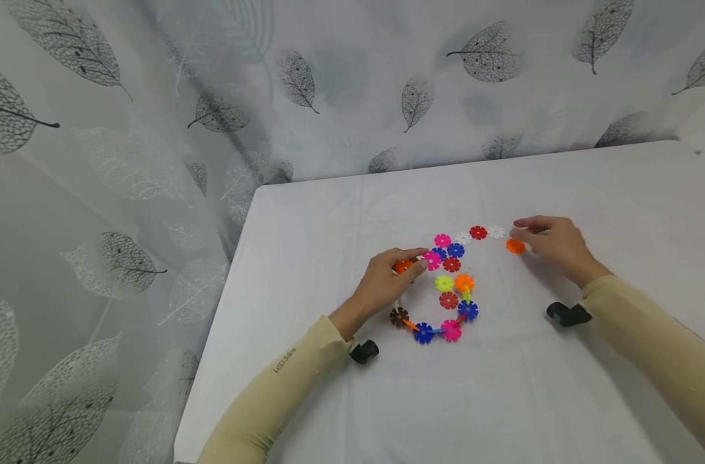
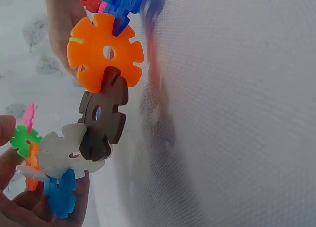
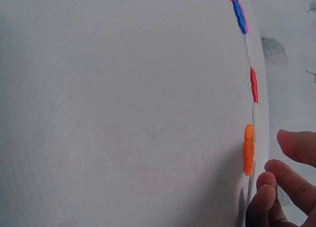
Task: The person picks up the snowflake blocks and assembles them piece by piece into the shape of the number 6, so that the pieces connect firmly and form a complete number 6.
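Note:
A chain of linked plastic flower discs curves over the table, with a blue disc (image 1: 423,332) and a brown disc (image 2: 104,114) along it. My left hand (image 1: 381,277) holds the chain's left end, thumb and forefinger at a pink disc (image 1: 431,260). In the left wrist view its fingers lie around a white disc (image 2: 69,153) and a light blue disc (image 2: 60,193). My right hand (image 1: 558,245) is beside an orange disc (image 1: 515,246) at the far right of a loose row. Its thumb and forefinger stand apart, and nothing shows between them.
The loose row includes a red disc (image 1: 477,232) and a white disc (image 1: 496,232). A yellow disc (image 1: 443,283) and a red disc (image 1: 448,300) lie inside the chain's curve. A leaf-patterned curtain (image 1: 341,84) hangs behind the white table (image 1: 306,225).

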`<action>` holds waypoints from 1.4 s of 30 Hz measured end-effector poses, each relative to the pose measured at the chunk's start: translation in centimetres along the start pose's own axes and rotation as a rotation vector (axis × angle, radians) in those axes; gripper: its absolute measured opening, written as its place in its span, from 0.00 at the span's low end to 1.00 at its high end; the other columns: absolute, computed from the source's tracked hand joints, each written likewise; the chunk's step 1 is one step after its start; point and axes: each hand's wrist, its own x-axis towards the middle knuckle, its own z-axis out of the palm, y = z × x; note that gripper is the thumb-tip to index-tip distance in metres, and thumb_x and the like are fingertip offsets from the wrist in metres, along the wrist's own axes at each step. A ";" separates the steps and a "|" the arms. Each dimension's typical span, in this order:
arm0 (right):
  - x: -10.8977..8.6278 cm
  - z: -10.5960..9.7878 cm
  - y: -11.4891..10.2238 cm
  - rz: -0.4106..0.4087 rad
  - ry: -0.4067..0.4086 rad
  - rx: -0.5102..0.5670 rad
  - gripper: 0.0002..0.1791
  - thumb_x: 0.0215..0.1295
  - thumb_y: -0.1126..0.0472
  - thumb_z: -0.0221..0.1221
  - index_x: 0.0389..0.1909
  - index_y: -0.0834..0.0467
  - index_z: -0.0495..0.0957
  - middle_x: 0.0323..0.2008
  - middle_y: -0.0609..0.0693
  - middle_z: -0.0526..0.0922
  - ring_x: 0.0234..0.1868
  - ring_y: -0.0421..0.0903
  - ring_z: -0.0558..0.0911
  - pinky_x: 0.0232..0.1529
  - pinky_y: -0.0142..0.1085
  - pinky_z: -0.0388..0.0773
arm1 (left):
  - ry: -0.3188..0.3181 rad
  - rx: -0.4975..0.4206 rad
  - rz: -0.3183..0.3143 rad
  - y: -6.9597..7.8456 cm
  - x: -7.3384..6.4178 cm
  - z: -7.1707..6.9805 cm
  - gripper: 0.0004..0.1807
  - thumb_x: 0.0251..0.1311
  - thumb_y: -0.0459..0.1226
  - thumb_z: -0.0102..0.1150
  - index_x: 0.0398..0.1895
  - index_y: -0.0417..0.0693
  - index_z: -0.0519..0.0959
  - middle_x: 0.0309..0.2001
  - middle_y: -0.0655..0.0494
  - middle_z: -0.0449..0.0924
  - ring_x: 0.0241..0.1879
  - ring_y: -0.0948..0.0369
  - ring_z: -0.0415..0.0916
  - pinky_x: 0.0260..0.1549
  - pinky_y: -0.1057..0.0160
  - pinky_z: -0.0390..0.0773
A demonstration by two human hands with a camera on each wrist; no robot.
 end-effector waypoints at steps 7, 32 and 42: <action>0.6 0.6 -0.5 -0.020 -0.008 -0.078 0.36 0.68 0.36 0.59 0.66 0.60 0.74 0.56 0.66 0.75 0.55 0.64 0.71 0.43 0.46 0.77 | -0.002 -0.001 -0.001 0.2 0.0 0.0 0.19 0.71 0.48 0.59 0.63 0.64 0.81 0.43 0.65 0.81 0.44 0.65 0.75 0.41 0.62 0.78; 1.0 1.5 -2.1 -0.038 -0.041 -0.128 0.30 0.66 0.47 0.65 0.62 0.61 0.75 0.55 0.68 0.73 0.56 0.66 0.70 0.51 0.58 0.76 | -0.022 -0.019 -0.032 -0.1 0.1 0.1 0.20 0.71 0.49 0.59 0.63 0.64 0.81 0.43 0.64 0.81 0.44 0.63 0.77 0.44 0.59 0.79; 0.2 1.4 -2.5 -0.090 -0.016 -0.082 0.24 0.65 0.52 0.69 0.54 0.63 0.76 0.50 0.64 0.77 0.47 0.61 0.77 0.40 0.42 0.81 | -0.041 -0.083 -0.043 0.0 -0.2 0.2 0.19 0.71 0.47 0.59 0.63 0.63 0.81 0.51 0.62 0.81 0.41 0.57 0.82 0.42 0.60 0.81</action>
